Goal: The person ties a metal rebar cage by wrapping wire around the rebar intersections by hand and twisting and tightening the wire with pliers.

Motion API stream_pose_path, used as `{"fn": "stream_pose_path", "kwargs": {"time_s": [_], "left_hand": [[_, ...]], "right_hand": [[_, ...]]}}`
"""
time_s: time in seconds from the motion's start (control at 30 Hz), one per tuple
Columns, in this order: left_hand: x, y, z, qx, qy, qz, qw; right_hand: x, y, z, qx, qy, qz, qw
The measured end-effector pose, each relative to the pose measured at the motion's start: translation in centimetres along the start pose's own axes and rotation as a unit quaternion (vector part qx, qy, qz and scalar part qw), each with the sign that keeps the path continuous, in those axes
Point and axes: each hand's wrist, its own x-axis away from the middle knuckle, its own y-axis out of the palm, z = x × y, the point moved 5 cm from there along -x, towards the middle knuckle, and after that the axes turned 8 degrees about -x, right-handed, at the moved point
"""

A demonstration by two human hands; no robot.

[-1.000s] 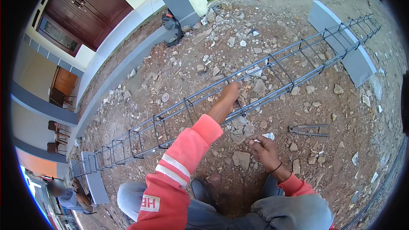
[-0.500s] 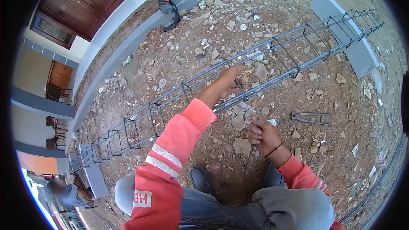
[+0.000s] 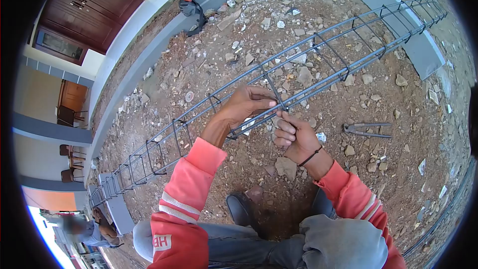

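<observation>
Rebar cage (image 3: 318, 88) rests across grey slabs (image 3: 423, 55), stirrups (image 3: 332, 51) already standing along it. Pincers (image 3: 367, 129) lie beside the cage. Left hand (image 3: 241, 105), half-curled, reaches over the cage; right hand (image 3: 294, 140), fingers curled in, meets its near side. Their grip, and whether the joint (image 3: 284, 108) there remains unfastened, I cannot tell.

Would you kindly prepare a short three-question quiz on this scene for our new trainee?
1. True or false: the pincers lie on the ground.
2. Which is nearest to both the left hand and the right hand? A) brown doors; B) steel cage; C) grey pillar.
3. Fill in: the dark wristband is on the ____ arm.

Key: 1. true; 2. B; 3. right.
</observation>
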Motion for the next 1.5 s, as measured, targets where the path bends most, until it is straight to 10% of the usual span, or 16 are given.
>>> {"fn": "stream_pose_path", "kwargs": {"time_s": [0.13,0.77,0.87,0.93,1.03,1.33,1.5], "left_hand": [[0.0,0.1,0.4,-0.077,0.002,0.076,0.994],[3.1,3.7,1.9,-0.103,0.100,0.350,0.926],[3.4,3.9,2.1,-0.092,0.125,0.367,0.917],[3.7,4.1,2.3,-0.128,0.138,0.381,0.905],[3.9,4.5,2.4,-0.141,0.167,0.385,0.897],[3.5,4.5,2.3,-0.101,0.152,0.350,0.919],[3.5,4.6,2.5,-0.138,0.153,0.337,0.919]], "right_hand": [[0.4,-0.2,-0.4,0.076,-0.041,0.143,0.986],[1.8,0.5,-1.7,0.355,-0.233,0.139,0.895],[3.9,3.4,-3.2,0.587,-0.250,0.139,0.757],[5.3,6.6,-3.5,0.826,-0.291,0.108,0.470],[5.6,9.2,-3.6,0.890,-0.265,0.122,0.351],[2.7,13.7,-5.7,0.945,-0.284,-0.024,0.162],[-1.7,13.3,-9.1,0.933,-0.254,-0.012,0.254]]}}
